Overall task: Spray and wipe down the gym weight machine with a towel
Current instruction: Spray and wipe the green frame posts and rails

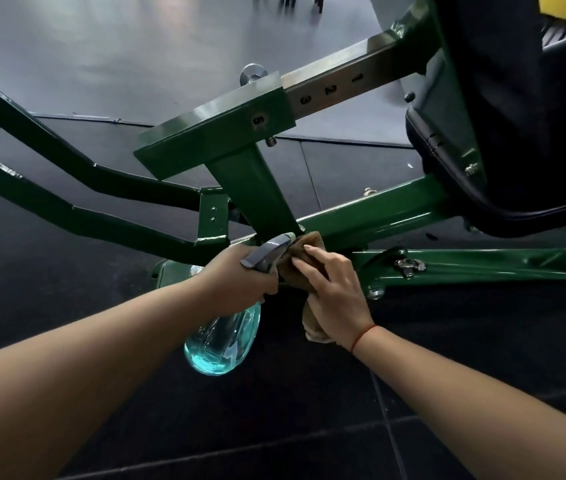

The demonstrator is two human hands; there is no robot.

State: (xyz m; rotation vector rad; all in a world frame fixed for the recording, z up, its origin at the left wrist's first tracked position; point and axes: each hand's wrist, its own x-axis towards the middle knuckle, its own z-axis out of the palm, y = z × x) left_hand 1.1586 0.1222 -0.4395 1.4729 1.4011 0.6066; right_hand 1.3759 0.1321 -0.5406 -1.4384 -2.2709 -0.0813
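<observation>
A: Left hand point(240, 275)?
B: Clenched round the neck of the bottle point(222, 341), grasping it just under the grey trigger head. The nozzle aims toward 1 o'clock, right up against the towel point(309, 249). The clear body hangs toward 6 o'clock below the fist, with blue liquid pooled at its bottom.

A: Right hand point(335, 289)?
B: Released, not clenched. The fingers lie nearly straight over the brown towel and press it down. The thumb is hidden. A red cord point(363, 337) circles the wrist.

A: Where is the towel?
B: Just at 3 o'clock of the nozzle, on the green machine point(378, 209), where the slanted post point(253, 188) meets the low frame tube. One end sticks out past the fingertips at 12 o'clock. The other end hangs below the palm at 6 o'clock.

A: Rest of the machine?
B: Two dark green tubes run off toward 9 and 10 o'clock. A steel bar point(337, 84), numbered 1, 2 and 3, climbs toward 1 o'clock, with a round knob point(252, 72) beside its sleeve. A black seat point(499, 133) sits at 2 o'clock. Dark matted floor point(274, 427) lies under both forearms.
</observation>
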